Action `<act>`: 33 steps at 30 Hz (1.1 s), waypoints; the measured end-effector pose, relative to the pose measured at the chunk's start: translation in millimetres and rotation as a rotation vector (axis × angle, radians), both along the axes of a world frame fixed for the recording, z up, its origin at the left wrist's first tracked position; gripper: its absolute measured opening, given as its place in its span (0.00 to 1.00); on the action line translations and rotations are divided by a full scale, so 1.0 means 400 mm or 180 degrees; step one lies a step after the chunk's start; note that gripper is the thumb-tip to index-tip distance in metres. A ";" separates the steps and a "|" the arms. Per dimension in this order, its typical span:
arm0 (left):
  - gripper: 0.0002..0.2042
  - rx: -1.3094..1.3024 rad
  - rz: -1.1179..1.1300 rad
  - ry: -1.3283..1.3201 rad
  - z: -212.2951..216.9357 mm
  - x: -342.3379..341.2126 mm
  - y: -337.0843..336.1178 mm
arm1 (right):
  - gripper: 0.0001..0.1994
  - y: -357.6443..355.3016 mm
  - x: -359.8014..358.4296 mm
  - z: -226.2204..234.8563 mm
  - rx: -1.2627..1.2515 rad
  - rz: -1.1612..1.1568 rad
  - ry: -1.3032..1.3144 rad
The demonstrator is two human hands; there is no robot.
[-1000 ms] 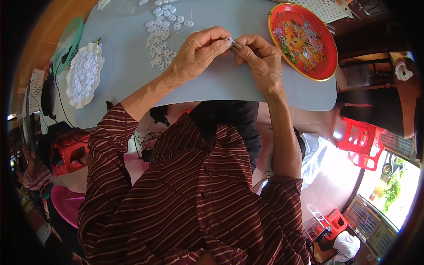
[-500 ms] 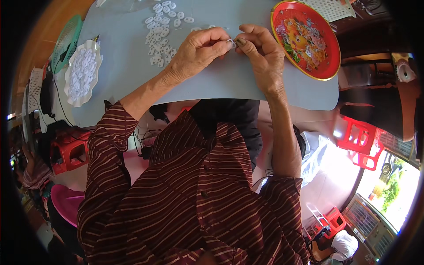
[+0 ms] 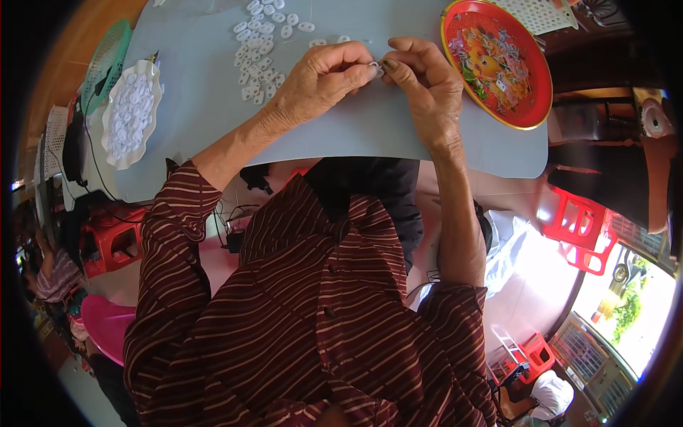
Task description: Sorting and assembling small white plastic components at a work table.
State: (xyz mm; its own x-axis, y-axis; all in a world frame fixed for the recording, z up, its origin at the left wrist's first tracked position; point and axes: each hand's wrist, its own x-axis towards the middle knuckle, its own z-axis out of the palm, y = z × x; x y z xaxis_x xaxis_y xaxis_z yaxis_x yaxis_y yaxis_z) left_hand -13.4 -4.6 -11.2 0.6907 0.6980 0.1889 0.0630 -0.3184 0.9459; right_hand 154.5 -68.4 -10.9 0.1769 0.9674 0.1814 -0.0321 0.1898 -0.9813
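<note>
Grey table [image 3: 341,132] stands near red stools [image 3: 106,240], left hand [image 3: 324,75] and right hand [image 3: 430,89] pinching a white piece [image 3: 378,70]

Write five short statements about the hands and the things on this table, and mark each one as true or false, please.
1. The left hand pinches a small white piece. True.
2. The right hand lies inside the red tray. False: it is raised over the table, close to the left fingertips.
3. The scalloped dish holds many white pieces. True.
4. The loose white pieces lie to the right of the red tray. False: they lie to its left.
5. The red tray has a gold-coloured rim. True.
</note>
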 end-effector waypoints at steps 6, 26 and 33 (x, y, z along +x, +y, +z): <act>0.08 -0.0041 -0.0016 -0.0077 -0.004 0.000 0.002 | 0.12 -0.001 0.001 -0.001 0.0001 -0.0029 -0.0061; 0.08 0.0223 0.0103 -0.0087 -0.014 -0.002 -0.006 | 0.09 0.002 0.000 -0.009 0.0071 0.0069 -0.0087; 0.08 0.0002 -0.0112 0.0126 -0.007 -0.008 -0.007 | 0.04 0.003 0.019 -0.003 0.0026 0.0242 -0.0421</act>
